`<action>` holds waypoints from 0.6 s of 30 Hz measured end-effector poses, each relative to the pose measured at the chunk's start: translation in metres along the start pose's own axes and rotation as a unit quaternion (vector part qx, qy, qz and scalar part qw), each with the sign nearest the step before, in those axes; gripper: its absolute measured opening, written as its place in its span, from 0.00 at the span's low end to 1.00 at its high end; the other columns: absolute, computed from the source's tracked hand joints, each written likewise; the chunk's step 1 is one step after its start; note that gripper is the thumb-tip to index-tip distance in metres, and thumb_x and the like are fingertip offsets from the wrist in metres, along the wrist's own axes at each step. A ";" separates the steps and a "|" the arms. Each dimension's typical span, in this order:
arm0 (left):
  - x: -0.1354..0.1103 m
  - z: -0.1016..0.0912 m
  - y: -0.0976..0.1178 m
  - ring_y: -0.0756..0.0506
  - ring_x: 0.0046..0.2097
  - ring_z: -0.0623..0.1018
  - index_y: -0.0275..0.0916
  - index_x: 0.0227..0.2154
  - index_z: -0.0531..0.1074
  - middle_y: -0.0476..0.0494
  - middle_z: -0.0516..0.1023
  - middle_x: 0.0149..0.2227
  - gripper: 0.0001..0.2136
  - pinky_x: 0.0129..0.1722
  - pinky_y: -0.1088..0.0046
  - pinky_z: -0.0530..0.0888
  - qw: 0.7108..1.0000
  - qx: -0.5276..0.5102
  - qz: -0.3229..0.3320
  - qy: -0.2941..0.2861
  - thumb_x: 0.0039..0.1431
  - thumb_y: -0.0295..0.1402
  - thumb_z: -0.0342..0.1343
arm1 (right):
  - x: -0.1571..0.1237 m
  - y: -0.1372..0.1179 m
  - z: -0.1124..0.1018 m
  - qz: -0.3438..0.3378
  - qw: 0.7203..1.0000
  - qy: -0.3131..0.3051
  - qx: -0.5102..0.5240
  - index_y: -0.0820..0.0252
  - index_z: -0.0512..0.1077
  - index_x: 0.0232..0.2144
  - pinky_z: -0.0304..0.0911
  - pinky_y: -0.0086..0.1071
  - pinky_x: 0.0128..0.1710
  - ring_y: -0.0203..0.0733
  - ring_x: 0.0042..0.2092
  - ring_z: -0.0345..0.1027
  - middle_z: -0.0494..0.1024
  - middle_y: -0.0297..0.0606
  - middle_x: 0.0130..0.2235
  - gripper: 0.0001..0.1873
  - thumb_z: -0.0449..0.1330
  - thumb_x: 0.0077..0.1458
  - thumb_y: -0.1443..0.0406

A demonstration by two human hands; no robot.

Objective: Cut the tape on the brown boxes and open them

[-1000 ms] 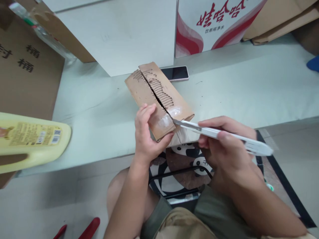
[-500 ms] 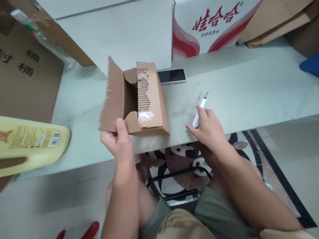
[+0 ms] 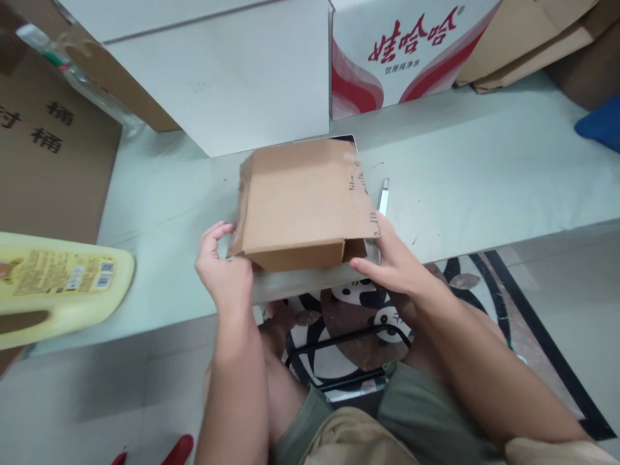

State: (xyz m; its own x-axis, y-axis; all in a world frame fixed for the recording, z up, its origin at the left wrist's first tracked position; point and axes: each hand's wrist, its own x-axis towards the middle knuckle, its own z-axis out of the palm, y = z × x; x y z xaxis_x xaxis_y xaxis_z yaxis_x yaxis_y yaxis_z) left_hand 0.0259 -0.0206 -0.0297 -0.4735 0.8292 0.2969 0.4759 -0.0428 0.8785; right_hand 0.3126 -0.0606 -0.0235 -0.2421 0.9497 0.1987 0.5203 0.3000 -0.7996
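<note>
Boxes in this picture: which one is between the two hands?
The small brown box with a ragged edge, between left hand and right hand. Others, like the white box, red-and-white box and printed brown box, stand away from both.

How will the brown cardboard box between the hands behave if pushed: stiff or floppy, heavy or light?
The cardboard box is probably light, being thin-walled. It looks flat-sided and stiff, so would likely slide, not roll. The torn-edged flap sticks out, so it may bend.
</note>
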 end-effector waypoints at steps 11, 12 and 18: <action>-0.006 0.009 0.035 0.47 0.35 0.79 0.43 0.39 0.77 0.47 0.80 0.35 0.14 0.33 0.73 0.77 0.958 -0.249 -0.128 -0.059 0.53 0.43 0.62 | -0.002 -0.007 0.011 0.072 0.988 0.096 0.101 0.56 0.71 0.52 0.75 0.42 0.40 0.50 0.44 0.78 0.82 0.46 0.45 0.27 0.67 0.55 0.50; -0.005 0.007 0.036 0.49 0.30 0.76 0.42 0.36 0.77 0.49 0.78 0.30 0.12 0.28 0.76 0.74 0.957 -0.257 -0.125 -0.044 0.52 0.43 0.63 | -0.002 -0.008 0.010 0.082 0.984 0.128 0.097 0.56 0.71 0.51 0.74 0.40 0.37 0.47 0.41 0.77 0.82 0.45 0.44 0.26 0.67 0.55 0.51; -0.004 -0.019 0.042 0.52 0.12 0.58 0.39 0.21 0.76 0.50 0.67 0.13 0.09 0.09 0.75 0.47 0.937 -0.272 -0.143 -0.162 0.41 0.39 0.58 | -0.002 0.002 0.005 0.085 0.942 0.262 0.191 0.54 0.74 0.42 0.74 0.45 0.49 0.50 0.48 0.78 0.81 0.42 0.41 0.23 0.55 0.63 0.44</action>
State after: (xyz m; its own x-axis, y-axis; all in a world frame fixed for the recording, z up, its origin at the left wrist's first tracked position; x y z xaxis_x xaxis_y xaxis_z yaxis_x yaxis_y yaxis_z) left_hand 0.0334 -0.0363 0.0134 -0.2312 0.9724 -0.0328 -0.1277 0.0031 0.9918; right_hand 0.3099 -0.0624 -0.0288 0.3075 0.9253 0.2221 0.1578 0.1806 -0.9708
